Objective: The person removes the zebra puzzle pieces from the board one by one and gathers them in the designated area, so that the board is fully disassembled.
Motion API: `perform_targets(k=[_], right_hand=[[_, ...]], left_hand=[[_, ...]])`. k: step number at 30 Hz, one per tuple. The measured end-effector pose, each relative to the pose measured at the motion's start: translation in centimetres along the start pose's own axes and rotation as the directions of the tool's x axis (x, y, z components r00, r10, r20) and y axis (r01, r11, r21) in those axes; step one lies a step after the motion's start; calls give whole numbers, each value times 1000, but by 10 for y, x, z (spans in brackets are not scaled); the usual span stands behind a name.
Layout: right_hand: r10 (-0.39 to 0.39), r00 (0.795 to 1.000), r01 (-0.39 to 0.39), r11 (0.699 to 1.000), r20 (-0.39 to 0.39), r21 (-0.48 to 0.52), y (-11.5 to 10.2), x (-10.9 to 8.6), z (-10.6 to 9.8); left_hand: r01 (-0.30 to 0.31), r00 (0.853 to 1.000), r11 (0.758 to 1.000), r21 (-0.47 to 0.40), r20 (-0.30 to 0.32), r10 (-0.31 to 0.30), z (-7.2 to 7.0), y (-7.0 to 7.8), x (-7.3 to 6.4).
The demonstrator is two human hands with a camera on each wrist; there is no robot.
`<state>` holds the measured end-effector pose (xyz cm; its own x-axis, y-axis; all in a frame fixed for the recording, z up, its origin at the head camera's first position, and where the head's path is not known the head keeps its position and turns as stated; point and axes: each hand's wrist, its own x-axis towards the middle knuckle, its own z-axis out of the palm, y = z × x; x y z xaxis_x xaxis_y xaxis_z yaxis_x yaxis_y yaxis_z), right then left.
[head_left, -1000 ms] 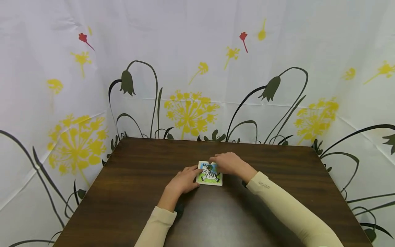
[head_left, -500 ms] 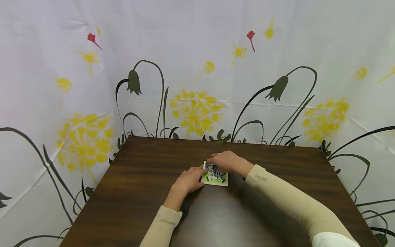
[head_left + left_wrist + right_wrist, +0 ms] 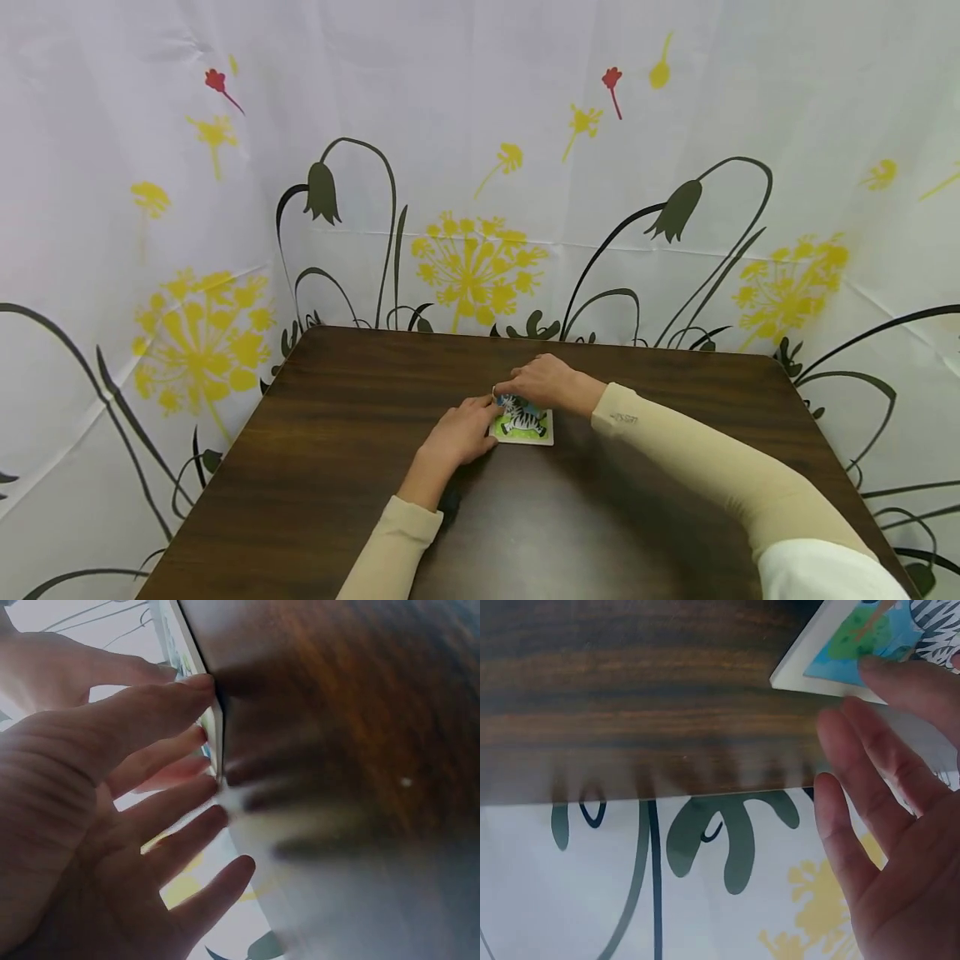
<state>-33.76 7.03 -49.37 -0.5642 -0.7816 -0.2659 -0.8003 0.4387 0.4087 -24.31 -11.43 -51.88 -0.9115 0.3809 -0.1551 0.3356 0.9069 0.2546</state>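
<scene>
A small square zebra picture board (image 3: 522, 439) with a pale raised border lies on the dark wooden table. My left hand (image 3: 461, 431) rests at the board's left side, thumb by the near corner. In the left wrist view, the left thumb (image 3: 161, 705) touches the board's edge and the other fingers are spread fairly straight. From the far side, my right hand (image 3: 546, 383) reaches over the board, its fingertips near the far left corner. One right fingertip touches the blue part of the picture in the right wrist view; the other right-hand fingers (image 3: 847, 757) extend past the border.
The brown table (image 3: 360, 400) extends around the board on all sides. Behind it hangs a white curtain (image 3: 465, 75) printed with yellow, red and dark green flowers. The table's far edge lies a little beyond the right hand.
My right hand has shifted left across the board's top toward its far left corner. The left hand keeps its place at the left side. The head view has shifted slightly.
</scene>
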Motion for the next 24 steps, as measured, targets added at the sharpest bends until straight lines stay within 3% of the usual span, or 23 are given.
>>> perform_targets(k=[16,24], right_hand=[[-64,997,66,996,35,-64,6,7,-8],[-97,995,99,986,21,-137,7,8,-10]], left_hand=[[-31,999,995,-98,-11,30,-4,-6,-3],[-13,1000,998,-66,-16,12,-5,-4,-2]])
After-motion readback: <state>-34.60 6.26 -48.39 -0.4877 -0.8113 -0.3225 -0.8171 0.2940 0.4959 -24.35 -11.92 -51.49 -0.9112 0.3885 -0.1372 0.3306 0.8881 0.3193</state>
